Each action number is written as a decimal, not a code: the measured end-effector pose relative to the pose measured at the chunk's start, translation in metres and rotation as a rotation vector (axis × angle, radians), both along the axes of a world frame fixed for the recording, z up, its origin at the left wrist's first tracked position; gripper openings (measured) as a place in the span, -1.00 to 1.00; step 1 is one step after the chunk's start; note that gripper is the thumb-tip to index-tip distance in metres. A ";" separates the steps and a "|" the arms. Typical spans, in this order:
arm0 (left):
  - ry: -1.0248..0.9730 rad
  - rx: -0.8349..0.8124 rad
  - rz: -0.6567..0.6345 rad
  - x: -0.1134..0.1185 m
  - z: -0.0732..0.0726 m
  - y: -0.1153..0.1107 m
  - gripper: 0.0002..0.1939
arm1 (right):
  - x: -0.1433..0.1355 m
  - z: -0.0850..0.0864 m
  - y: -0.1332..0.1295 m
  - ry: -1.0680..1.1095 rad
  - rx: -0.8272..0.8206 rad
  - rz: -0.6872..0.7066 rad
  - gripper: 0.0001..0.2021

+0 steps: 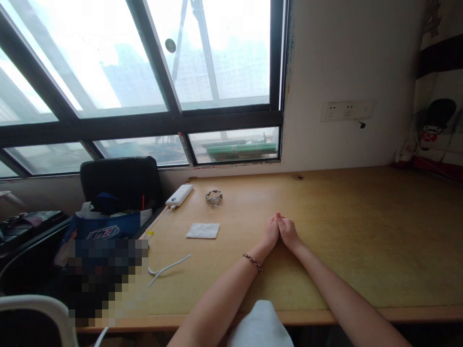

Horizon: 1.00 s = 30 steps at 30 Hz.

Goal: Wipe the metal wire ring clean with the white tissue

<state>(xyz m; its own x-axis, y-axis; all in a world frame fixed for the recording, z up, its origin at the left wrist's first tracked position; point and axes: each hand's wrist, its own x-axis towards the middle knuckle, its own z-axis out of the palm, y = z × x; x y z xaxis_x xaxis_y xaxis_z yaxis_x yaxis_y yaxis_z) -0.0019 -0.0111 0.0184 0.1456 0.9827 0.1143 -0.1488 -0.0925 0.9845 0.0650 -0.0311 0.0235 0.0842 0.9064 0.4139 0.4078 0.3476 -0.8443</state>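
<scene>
My left hand (270, 232) and my right hand (288, 232) are clasped together on the wooden table (361, 250). Their fingers are folded against each other, with the thumbs up on top. Nothing shows between them, though the palms are hidden. A braided bracelet (252, 262) circles my left wrist. To the left of my hands lies a flat white folded tissue or tissue packet (203, 231). Behind it sits a silver openwork metal ring (214, 198), perhaps a bangle. Near the table's left edge is a white power bank (180, 195) with a cable plugged in.
A white cable (170, 266) lies on the table's left part. Beyond that edge stand a black chair (121, 178) and a blue bag (104, 226). Windows and a wall with sockets (340, 111) rise behind the table. A printed curtain (439, 96) hangs at the far right.
</scene>
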 end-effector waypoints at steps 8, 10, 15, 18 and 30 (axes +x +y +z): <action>0.019 -0.003 0.016 -0.001 0.006 -0.003 -0.60 | 0.000 0.000 0.000 -0.002 0.000 0.007 -0.43; 0.017 -0.004 0.008 0.000 0.005 -0.002 -0.60 | 0.000 0.000 0.000 -0.003 0.006 0.008 -0.42; 0.027 0.005 0.003 0.000 0.003 -0.001 -0.60 | 0.000 -0.001 0.001 0.001 0.015 0.007 -0.41; 0.023 0.027 0.005 0.000 0.001 0.000 -0.61 | 0.000 -0.001 0.001 -0.001 0.013 0.005 -0.42; 0.013 0.039 -0.012 0.000 -0.004 0.002 -0.62 | 0.000 -0.002 0.001 0.002 0.004 0.007 -0.45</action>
<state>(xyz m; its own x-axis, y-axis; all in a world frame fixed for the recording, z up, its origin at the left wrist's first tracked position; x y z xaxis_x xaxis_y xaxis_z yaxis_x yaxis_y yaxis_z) -0.0019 -0.0090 0.0148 0.1586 0.9759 0.1501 -0.1378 -0.1287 0.9821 0.0652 -0.0303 0.0220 0.0786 0.9056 0.4169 0.4037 0.3535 -0.8439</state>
